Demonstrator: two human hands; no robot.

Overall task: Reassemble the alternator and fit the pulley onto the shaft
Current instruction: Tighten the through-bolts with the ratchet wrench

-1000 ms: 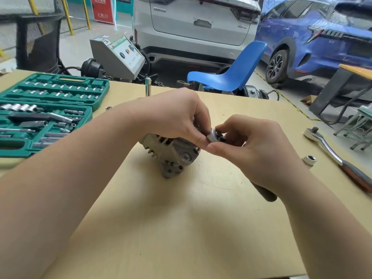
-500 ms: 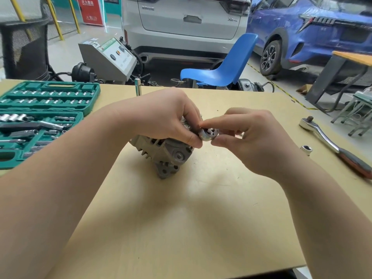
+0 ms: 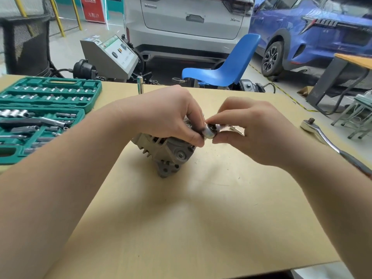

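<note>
A: Where does the alternator sit?

B: On the tan tabletop, near the middle, lying on its side with a mounting ear pointing toward the person. All other places here are given from the alternator.

A: And the person's left hand?

B: It lies over the top of the alternator. Its grip is closed: thumb and forefinger pinch the near end of a small chrome socket just to the right of the housing.

A: The right hand?

B: Right of the alternator, facing the left hand. Its thumb and forefinger pinch the same socket from the other side, so that grip is closed on the socket too. A thin bright metal piece shows behind the right fingers; what it is cannot be told.

A: Is the pulley in view?

B: The left hand covers the alternator's upper end, so pulley and shaft cannot be made out.

A: What else is around?

B: Far left of the alternator, an open green socket set case holds rows of sockets and bits. Behind the alternator, near the tabletop's far edge, a chrome extension bar stands upright. Well to the right lies a ratchet wrench, head away from the person. Beyond the tabletop stand a blue chair, a grey machine, a white car and a blue car.
</note>
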